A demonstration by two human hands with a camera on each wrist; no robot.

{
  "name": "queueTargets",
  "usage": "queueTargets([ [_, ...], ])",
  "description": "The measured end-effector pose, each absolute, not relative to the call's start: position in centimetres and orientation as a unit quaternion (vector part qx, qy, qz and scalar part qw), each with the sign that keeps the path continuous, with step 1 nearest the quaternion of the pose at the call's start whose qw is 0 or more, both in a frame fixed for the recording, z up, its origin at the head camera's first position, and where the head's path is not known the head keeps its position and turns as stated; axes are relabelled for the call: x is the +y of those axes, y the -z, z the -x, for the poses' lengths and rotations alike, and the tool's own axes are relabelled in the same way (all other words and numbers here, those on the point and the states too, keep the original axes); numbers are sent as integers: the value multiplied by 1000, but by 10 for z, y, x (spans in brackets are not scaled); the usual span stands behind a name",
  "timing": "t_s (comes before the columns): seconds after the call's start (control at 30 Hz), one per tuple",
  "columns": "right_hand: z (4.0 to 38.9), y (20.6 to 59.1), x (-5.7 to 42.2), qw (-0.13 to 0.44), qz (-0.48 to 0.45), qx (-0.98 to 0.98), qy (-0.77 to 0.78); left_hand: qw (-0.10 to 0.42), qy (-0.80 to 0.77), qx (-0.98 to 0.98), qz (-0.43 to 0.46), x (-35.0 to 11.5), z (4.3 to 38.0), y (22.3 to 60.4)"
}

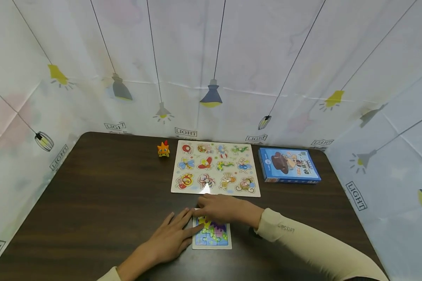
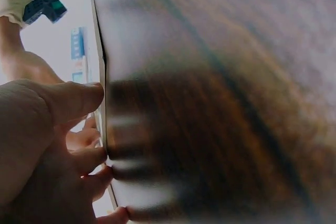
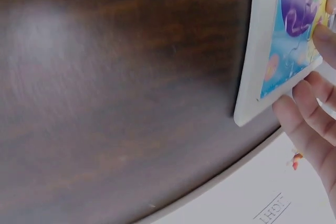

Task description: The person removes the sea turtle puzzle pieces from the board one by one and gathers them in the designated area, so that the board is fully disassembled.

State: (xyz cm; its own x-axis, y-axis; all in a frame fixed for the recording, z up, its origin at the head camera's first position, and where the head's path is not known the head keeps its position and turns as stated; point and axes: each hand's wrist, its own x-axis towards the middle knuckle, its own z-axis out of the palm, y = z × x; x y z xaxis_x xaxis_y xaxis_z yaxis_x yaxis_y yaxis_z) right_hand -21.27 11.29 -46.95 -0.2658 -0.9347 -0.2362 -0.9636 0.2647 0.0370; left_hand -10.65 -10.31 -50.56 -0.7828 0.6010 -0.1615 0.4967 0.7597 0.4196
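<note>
A small white-framed jigsaw puzzle (image 1: 211, 239) with a blue, purple and yellow picture lies on the dark table in front of the person. The left hand (image 1: 168, 237) has its fingers stretched out along the puzzle's left side. Its thumb (image 2: 79, 98) reaches over the frame onto the picture. Above the puzzle's upper part, the right hand (image 1: 223, 208) touches it. In the right wrist view, thumb and index finger rest on the picture while other fingers (image 3: 296, 121) lie along the frame's edge. The head view hides the puzzle's top part under the right hand.
Behind the hands lies a cream board (image 1: 216, 155) with several bug-shaped pieces. A blue box (image 1: 290, 166) with a hat picture sits to its right, and a small orange toy figure (image 1: 163, 150) to its left. A white printed curtain (image 1: 183, 47) borders the table's (image 1: 109, 187) far edge.
</note>
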Motion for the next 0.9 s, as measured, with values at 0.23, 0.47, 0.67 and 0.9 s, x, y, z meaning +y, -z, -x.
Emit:
queueTargets([
  [0.23,215,466,106,56,635,760,-127,142,-170,927,-304,-104,107,503],
  [0.47,214,463,100,53,639,753,-147,149,-171,925,-305,-103,106,501],
  [0.67,214,465,98,63,628,762,-142,171,-183,917,-309,-104,107,501],
  [0.9,214,470,104,71,620,768,-146,192,-193,914,-300,-106,108,500],
])
